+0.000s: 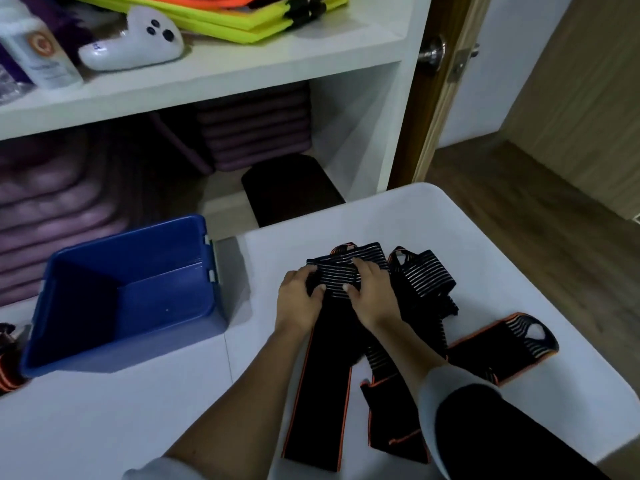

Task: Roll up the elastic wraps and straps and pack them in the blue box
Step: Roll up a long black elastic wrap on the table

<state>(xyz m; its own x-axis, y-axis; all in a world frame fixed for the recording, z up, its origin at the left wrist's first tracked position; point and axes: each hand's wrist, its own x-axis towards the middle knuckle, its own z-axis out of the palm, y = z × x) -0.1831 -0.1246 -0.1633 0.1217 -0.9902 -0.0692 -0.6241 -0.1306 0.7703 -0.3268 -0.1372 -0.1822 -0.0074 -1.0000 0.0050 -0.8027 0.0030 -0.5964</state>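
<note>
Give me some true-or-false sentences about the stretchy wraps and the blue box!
1. The left hand and the right hand both hold the same striped wrap. True.
2. The blue box is full of rolled wraps. False: no wraps show inside it.
3. The blue box stands to the left of the hands. True.
4. Every wrap is already rolled up. False: a flat wrap lies unrolled on the white table, to the right of the hands.
</note>
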